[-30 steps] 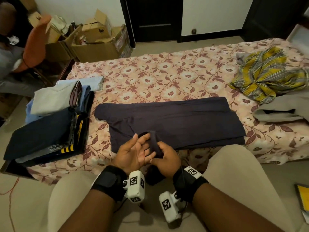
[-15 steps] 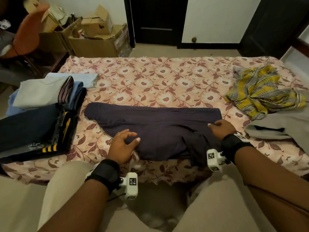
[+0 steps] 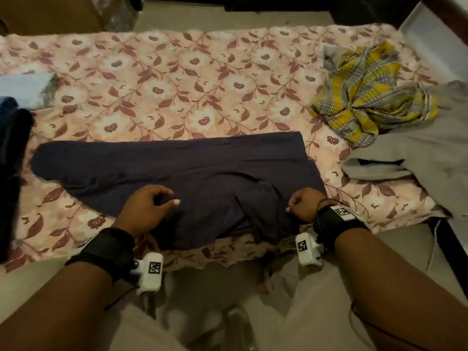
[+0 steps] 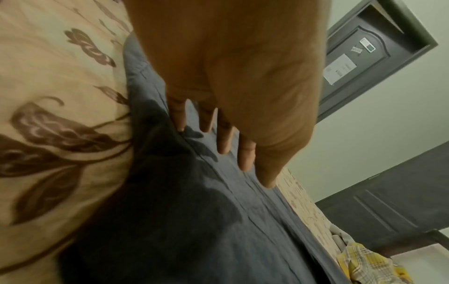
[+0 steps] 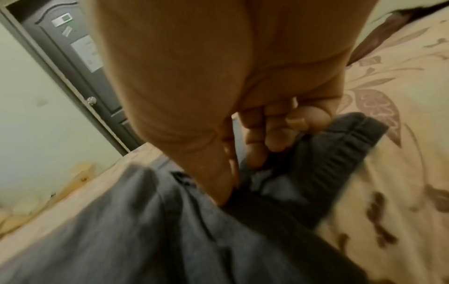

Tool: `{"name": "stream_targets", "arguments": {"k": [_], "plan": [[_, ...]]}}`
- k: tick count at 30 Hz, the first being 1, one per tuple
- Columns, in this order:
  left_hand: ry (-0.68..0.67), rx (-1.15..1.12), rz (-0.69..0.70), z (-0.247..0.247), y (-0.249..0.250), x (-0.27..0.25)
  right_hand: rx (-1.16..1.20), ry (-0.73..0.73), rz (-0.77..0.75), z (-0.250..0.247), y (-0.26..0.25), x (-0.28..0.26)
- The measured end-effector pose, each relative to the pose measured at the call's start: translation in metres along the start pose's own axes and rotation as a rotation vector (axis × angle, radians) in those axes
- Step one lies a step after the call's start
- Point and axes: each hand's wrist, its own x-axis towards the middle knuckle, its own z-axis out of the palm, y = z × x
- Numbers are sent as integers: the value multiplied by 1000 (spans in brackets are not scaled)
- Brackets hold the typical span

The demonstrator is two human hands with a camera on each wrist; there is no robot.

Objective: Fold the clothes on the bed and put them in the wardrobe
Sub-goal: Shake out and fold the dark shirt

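Observation:
A dark navy garment (image 3: 177, 168) lies spread lengthwise along the near edge of the floral bed sheet (image 3: 177, 79). My left hand (image 3: 162, 198) rests on its near middle. In the left wrist view the left hand's fingers (image 4: 226, 142) are spread and touch the cloth (image 4: 194, 230). My right hand (image 3: 301, 205) is at the garment's near right end, curled in a fist. The right wrist view shows that hand (image 5: 269, 134) gripping a ribbed edge of the dark garment (image 5: 328, 153). A fold of fabric (image 3: 266, 206) runs between my two hands.
A crumpled yellow plaid shirt (image 3: 367, 97) and a grey garment (image 3: 417, 153) lie at the bed's right end. A stack of folded dark clothes (image 3: 12, 173) and a light blue folded piece (image 3: 25, 87) sit at the left. A dark door (image 4: 364, 57) stands beyond the bed.
Both hands first held a sleeve at the near middle. The right hand then carried it right and has now drawn back to the near right edge; the left stays on the garment.

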Motion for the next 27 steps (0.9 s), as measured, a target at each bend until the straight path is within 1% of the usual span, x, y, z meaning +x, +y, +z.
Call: {"name": "stream_targets", "arguments": {"k": [1,2,3,5,6,7,8,10,13,15,17,19,20,21,22,24,27], "plan": [[17,17,17,2,1,10,37,36,-22,-7,2,4],[13,35,43,5,-1,20,122,117,-41,-15,5,9],[-13,73,73,8,-3,28,214,247,-44,-25,10,16],[-58,160,111,12,-14,38,350,532,47,-45,16,33],[-73,204,116,13,-18,41,391,616,112,-52,20,42],[-87,240,105,14,-22,44,417,639,152,-57,21,47],[-89,268,100,16,-25,47,419,622,188,-60,24,53],[-74,309,68,16,-24,51,389,512,211,-60,28,63],[-6,320,48,16,-22,52,342,366,207,-57,28,70],[49,317,51,15,-26,58,298,327,212,-56,30,73],[90,303,25,11,-31,67,272,340,242,-55,33,73],[107,328,9,7,-40,75,273,452,254,-51,37,71],[109,344,0,5,-42,78,280,514,233,-49,38,71],[113,356,-14,4,-43,79,285,547,200,-46,39,73],[123,363,-30,4,-40,80,272,549,159,-42,38,75],[148,379,-72,6,-32,79,223,498,103,-35,37,79],[191,397,-98,6,-23,79,249,480,90,-30,32,81]]}}
